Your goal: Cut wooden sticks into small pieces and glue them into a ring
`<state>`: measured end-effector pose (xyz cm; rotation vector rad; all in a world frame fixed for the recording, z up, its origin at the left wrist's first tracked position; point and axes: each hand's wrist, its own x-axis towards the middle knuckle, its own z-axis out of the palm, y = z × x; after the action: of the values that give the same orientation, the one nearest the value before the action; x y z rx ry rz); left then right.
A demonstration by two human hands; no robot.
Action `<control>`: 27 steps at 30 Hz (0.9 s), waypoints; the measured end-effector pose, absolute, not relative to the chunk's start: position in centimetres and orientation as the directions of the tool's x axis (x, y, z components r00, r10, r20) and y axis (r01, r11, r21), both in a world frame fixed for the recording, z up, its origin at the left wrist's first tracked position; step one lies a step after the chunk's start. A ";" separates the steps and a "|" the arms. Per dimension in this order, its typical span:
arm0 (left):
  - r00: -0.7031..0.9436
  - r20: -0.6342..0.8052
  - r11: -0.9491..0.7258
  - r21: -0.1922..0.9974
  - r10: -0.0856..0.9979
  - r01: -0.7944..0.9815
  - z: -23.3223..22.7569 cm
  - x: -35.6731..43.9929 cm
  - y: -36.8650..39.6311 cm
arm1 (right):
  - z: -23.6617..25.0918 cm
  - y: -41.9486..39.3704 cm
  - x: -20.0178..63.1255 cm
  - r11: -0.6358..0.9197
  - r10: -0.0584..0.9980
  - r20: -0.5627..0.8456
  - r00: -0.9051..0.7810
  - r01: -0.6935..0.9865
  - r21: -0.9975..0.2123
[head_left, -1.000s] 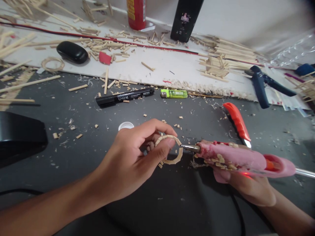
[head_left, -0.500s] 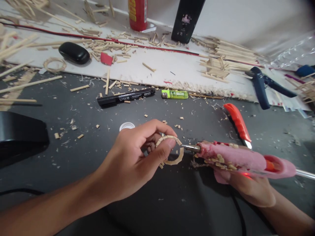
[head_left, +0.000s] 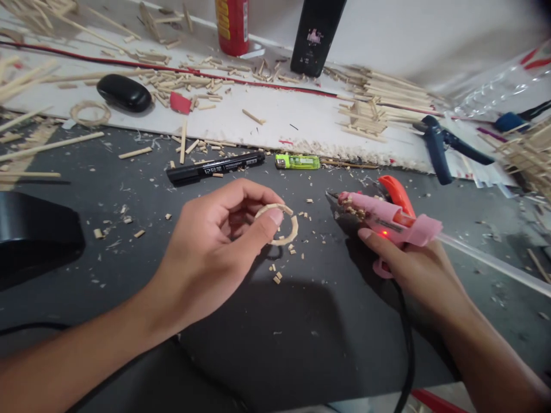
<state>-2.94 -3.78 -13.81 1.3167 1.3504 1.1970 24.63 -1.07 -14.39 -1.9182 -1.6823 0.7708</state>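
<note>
A black permanent marker [head_left: 215, 167] and a green lighter [head_left: 297, 162] lie on the dark grey tabletop [head_left: 301, 321] just beyond the hands, with an orange-handled utility knife [head_left: 396, 195] directly behind the glue gun and a dark blue clamp [head_left: 443, 146] farther right. Cut wooden sticks and chips [head_left: 189, 80] litter the white board [head_left: 267, 123] at the far side, beside a black oval case [head_left: 124, 93].

The left hand [head_left: 210, 252] pinches a small ring of pale wooden segments [head_left: 282, 225] between thumb and forefinger, near the table's middle; its right part shows open gaps. The right hand [head_left: 413, 269] is wrapped around a pink hot-glue gun [head_left: 383, 215] flecked with wood bits, nozzle pointing left, well apart from the ring.
</note>
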 end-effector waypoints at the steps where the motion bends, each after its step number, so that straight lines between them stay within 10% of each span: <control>1: -0.055 0.031 -0.022 0.988 0.998 0.151 -13.8 -3.0 -3.7 | -14.3 -0.9 24.9 -0.173 0.984 -0.159 0.086 0.699 -0.694; 4: -0.045 0.006 -0.001 0.994 0.999 0.111 -13.7 -3.0 -3.5 | -14.4 -2.1 26.0 -0.182 0.981 -0.180 0.075 0.686 -0.705; 9: -0.050 -0.033 0.035 0.999 0.998 0.034 -13.4 -3.1 -3.4 | -14.6 -8.3 26.0 0.075 0.921 0.334 0.200 0.749 -0.658; 14: -0.038 -0.062 0.060 0.997 0.997 -0.039 -13.3 -2.8 -3.3 | -13.3 -9.4 21.4 0.504 0.851 0.179 -0.495 0.672 -0.543; 27: -0.049 -0.108 0.101 0.987 0.993 -0.129 -13.2 -2.9 -3.1 | -13.4 -3.9 16.1 0.395 0.910 -0.003 -0.415 0.868 -0.300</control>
<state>-2.94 -3.08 -13.21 1.0123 1.2038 1.2293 16.09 -3.85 -13.38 -1.5981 -2.4854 0.3846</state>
